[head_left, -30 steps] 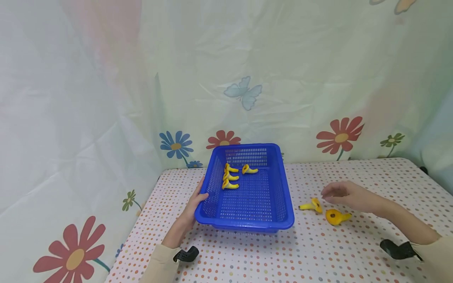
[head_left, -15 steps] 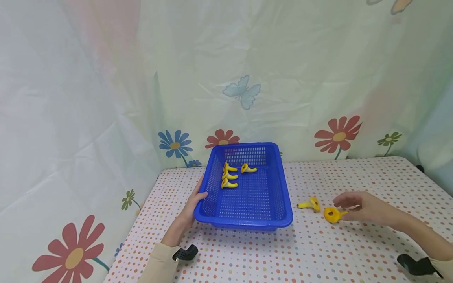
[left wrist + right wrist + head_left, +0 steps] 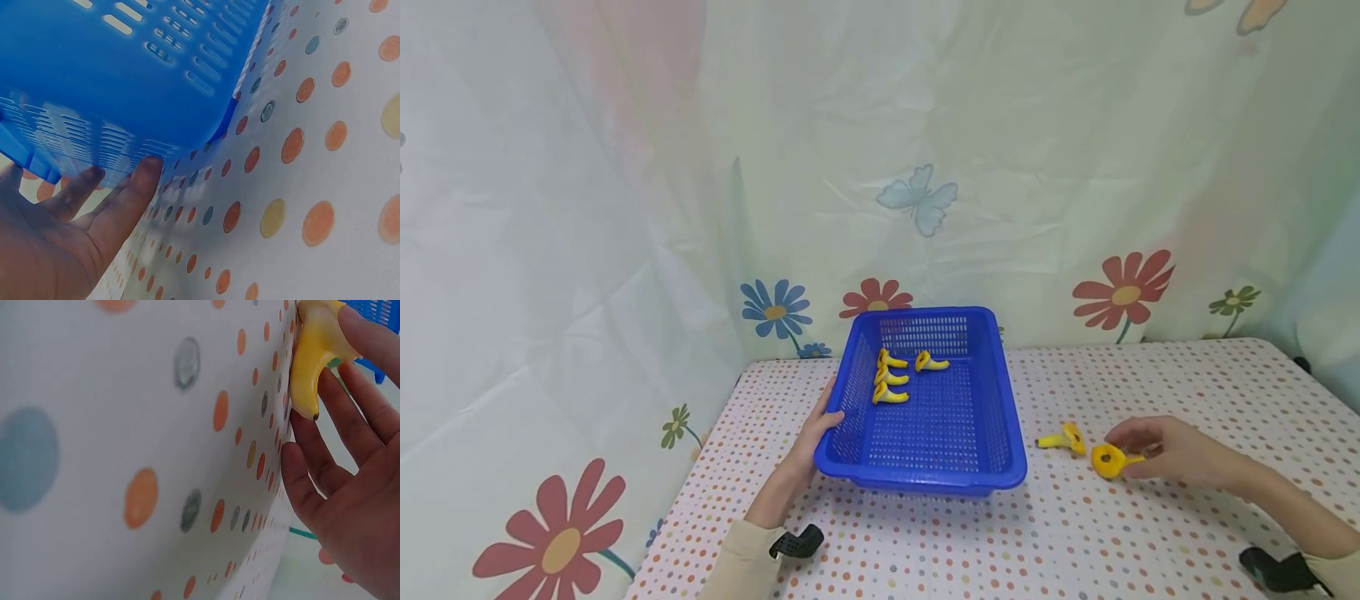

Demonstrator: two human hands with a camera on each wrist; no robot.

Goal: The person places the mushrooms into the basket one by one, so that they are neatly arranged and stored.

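My left hand point(image 3: 808, 433) holds the left side of a blue plastic basket point(image 3: 917, 477), thumb over the rim and fingers against the outer wall. Several yellow trumpet-shaped mushrooms lie in it: a column of three, including the lowest mushroom point(image 3: 891, 394), and a lone mushroom point(image 3: 932, 362) to their right. Right of the basket, my right hand point(image 3: 1176, 450) is around the stem of another mushroom point(image 3: 1107, 460) on the table. In the right wrist view the thumb overlaps that mushroom point(image 3: 307, 369), with the fingers spread loosely beyond it; firm contact cannot be told.
One more mushroom point(image 3: 1062, 439) lies between the basket and my right hand. The dotted tablecloth point(image 3: 925, 550) covers the table. A flowered curtain point(image 3: 1000, 225) hangs right behind the table's back edge, and another stretch borders the left side.
My right hand has moved right and toward me, from above the two loose mushrooms to the stem of the right one. The left hand and basket have stayed put.
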